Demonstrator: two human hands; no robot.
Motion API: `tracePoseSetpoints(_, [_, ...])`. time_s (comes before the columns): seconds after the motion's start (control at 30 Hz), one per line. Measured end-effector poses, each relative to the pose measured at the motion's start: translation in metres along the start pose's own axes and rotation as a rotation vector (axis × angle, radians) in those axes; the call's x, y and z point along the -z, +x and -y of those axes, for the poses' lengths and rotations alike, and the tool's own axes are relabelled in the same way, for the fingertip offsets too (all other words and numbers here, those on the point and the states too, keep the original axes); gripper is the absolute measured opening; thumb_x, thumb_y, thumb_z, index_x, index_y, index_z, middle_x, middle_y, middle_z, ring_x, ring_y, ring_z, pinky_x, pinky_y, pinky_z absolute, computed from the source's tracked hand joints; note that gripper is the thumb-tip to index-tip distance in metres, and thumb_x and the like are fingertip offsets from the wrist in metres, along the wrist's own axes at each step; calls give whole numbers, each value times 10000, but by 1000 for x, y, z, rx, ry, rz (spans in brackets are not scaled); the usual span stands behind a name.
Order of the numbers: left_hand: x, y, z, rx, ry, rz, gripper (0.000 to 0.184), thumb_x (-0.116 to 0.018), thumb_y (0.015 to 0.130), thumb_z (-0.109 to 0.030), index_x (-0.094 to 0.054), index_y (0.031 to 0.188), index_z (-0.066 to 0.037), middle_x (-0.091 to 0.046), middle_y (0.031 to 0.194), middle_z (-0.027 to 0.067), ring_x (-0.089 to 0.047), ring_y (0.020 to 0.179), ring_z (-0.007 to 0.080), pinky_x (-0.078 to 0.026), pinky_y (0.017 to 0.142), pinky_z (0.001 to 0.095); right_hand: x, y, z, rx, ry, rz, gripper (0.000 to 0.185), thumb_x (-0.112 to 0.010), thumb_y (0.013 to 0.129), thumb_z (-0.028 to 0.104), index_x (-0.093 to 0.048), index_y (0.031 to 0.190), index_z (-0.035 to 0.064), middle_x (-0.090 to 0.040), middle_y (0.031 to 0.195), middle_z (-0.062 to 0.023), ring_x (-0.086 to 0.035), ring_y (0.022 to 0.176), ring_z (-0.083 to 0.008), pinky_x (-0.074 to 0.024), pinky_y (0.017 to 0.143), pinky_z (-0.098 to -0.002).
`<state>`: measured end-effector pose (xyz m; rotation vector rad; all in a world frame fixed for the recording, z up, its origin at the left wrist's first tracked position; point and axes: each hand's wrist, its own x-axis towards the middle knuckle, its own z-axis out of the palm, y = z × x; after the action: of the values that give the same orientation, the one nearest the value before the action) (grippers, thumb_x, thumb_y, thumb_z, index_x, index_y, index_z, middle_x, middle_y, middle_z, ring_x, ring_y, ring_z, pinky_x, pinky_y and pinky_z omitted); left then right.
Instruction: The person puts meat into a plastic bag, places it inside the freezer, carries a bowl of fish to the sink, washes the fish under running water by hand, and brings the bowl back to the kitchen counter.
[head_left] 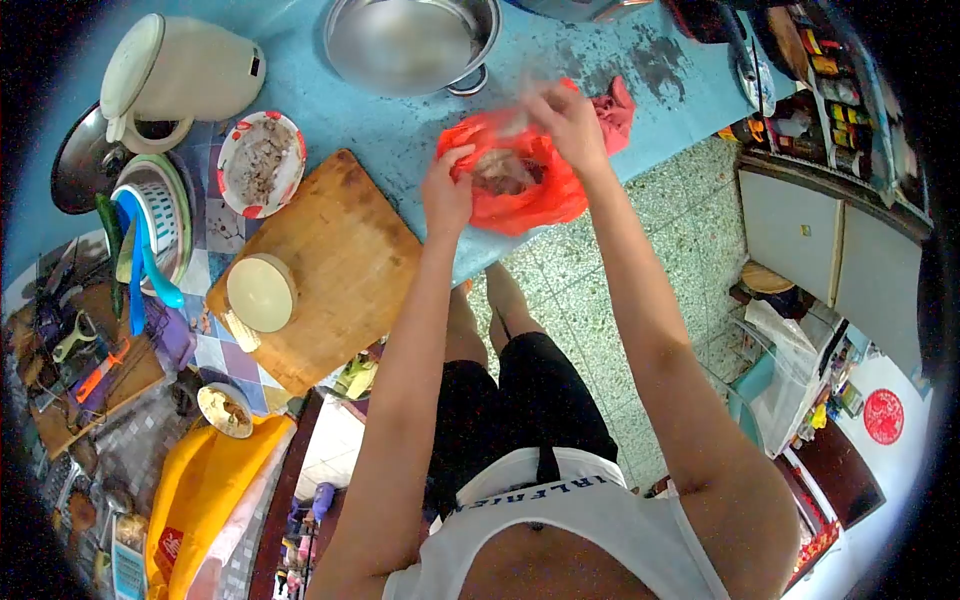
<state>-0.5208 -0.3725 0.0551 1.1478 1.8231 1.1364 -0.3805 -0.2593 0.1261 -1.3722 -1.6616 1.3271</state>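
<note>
A red plastic bag (545,208) sits at the counter's edge with its mouth spread, and a greyish-brown mass (503,172) shows inside. My left hand (447,192) holds the bag's left rim between thumb and fingers. Over the bag's far right side is my right hand (568,122), its fingers drawn together and smeared by motion. Something pale and blurred lies beside those fingertips; I cannot make out what it is. Just beyond the bag stands a steel pot (470,50) with a cloudy, blurred interior. A pink cloth (615,112) lies right of my right hand.
On the left are a wooden cutting board (340,230) with a pale round bowl (262,292), a red-rimmed bowl (288,197) of greyish food, and a cream pitcher (200,75). Farther left stand a white basket (160,210) and blue-handled tools (150,262). Speckled floor (640,225) lies below.
</note>
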Motion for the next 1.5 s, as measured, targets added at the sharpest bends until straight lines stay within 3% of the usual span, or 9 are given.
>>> tracePoseSetpoints(0.27, [2, -2, 1, 4, 96, 32, 360, -536, 700, 56, -591, 1011, -117, -578, 1021, 144, -536, 971, 297, -414, 854, 336, -40, 56, 25, -78, 453, -66, 311, -634, 778, 275, -615, 834, -30, -617, 721, -64, -578, 621, -113, -459, 540, -240])
tracePoseSetpoints(0.43, [3, -3, 9, -68, 8, -24, 311, -513, 729, 11, -579, 1003, -119, -558, 984, 172, -538, 913, 326, -425, 801, 360, -8, 13, -20, 195, -376, 40, 313, -644, 734, 259, -600, 970, 58, -636, 814, -120, -612, 618, -234, -492, 602, -317])
tracePoseSetpoints(0.5, [11, -6, -8, 83, 5, 2, 270, -495, 742, 21, -583, 965, -103, -554, 1000, 177, -555, 889, 328, -435, 757, 356, -2, -23, -23, 18, -717, 154, 358, -657, 692, 255, -589, 1014, 115, -625, 836, -120, -608, 678, -273, -493, 643, -358])
tracePoseSetpoints(0.63, [14, -3, -2, 52, -41, -35, 231, -486, 749, 25, -584, 925, -86, -559, 931, 170, -561, 790, 343, -442, 713, 355, 13, -65, -50, -13, -843, 187, 411, -679, 661, 257, -580, 1024, 90, -616, 907, -124, -592, 828, -270, -459, 762, -389])
tracePoseSetpoints(0.77, [9, -5, -2, -69, 322, 0, 235, -510, 749, -17, -581, 965, -80, -522, 942, 172, -521, 830, 328, -427, 750, 362, 15, -87, -60, 99, -835, 157, 620, -711, 619, 254, -471, 1162, 71, -487, 1161, -141, -445, 1089, -289, -299, 969, -419])
tracePoseSetpoints(0.93, [6, -12, -13, -79, 605, 75, 543, -622, 699, -136, -423, 1203, -104, -421, 1107, 219, -439, 1000, 370, -395, 838, 404, 6, -97, -64, 96, -911, 167, 800, -727, 596, 249, -338, 1278, 92, -359, 1285, -137, -331, 1197, -300, -227, 1026, -425])
tracePoseSetpoints(1.0, [7, -17, -13, 164, 496, 321, 827, -692, 633, -151, -224, 1314, -129, -365, 1176, 238, -395, 1057, 421, -373, 891, 427, 6, -100, -66, 98, -893, 167, 846, -733, 573, 239, -311, 1292, 96, -353, 1284, -135, -305, 1217, -302, -231, 1025, -424])
tracePoseSetpoints(1.2, [-7, -24, 9, 133, 137, 209, 851, -644, 645, 9, -158, 1333, -108, -359, 1247, 236, -402, 1129, 361, -376, 916, 390, 1, -95, -74, 104, -780, 101, 649, -706, 559, 111, -453, 1154, 68, -417, 1185, -139, -397, 1087, -316, -357, 928, -393])
tracePoseSetpoints(1.5, [3, -25, 13, 217, -104, 219, 792, -538, 677, 54, -151, 1352, -93, -306, 1315, 211, -363, 1183, 336, -325, 968, 346, -5, -97, -72, 215, -627, -81, 316, -656, 606, 131, -607, 906, 45, -471, 1134, -105, -415, 1039, -315, -353, 907, -381])
